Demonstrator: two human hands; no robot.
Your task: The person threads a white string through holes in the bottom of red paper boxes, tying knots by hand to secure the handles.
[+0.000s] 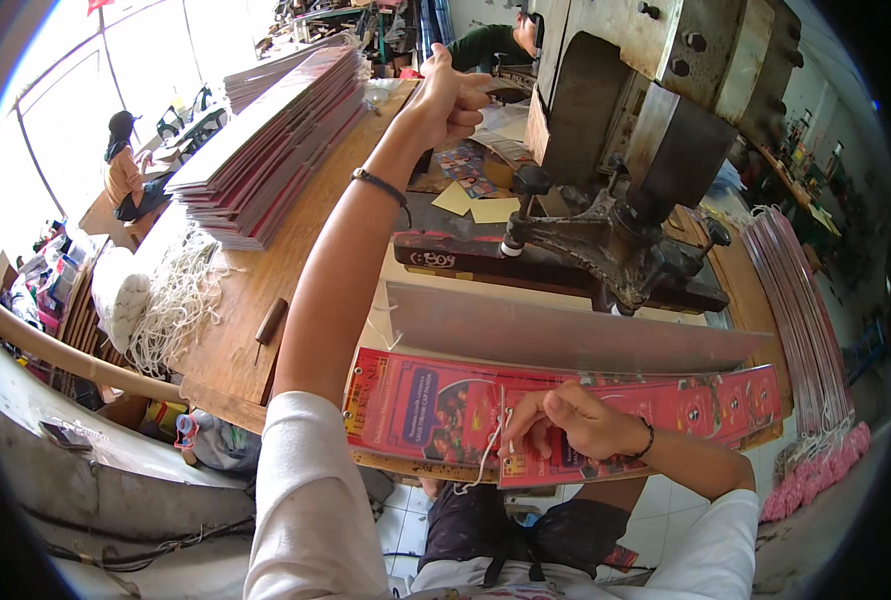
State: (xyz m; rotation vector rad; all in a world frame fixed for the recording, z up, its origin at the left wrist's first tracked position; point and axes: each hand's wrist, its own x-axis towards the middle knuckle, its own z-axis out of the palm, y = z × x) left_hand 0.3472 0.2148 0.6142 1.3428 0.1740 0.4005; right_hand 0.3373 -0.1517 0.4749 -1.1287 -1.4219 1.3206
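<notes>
White sleeve: (pixel 311 480) nearest, at the lower left, the bare left arm reaching up from it across the table.
Table: (pixel 301 215) wooden, running behind and beneath the work.
Metal machine: (pixel 686 150) heavy, dark, at upper right.
Strip stack: (pixel 271 160) long flat pieces piled on the table's left part.
Red printed strips: (pixel 421 405) along the table's near edge, one overlapping another, in front of a grey bar (pixel 566 335).
Cord heap: (pixel 181 300) white, left of the awl.
Right hand: (pixel 591 425) over the red printed strips, fingers half curled, thumb raised; cannot tell whether they pinch anything.
Left hand: (pixel 453 100) raised beyond the strips, fingers curled; whether they grip anything cannot be told.
Awl: (pixel 271 322) lying on the table, left of the left arm.
White cord: (pixel 489 445) thin, hanging beside the right fingers.
</notes>
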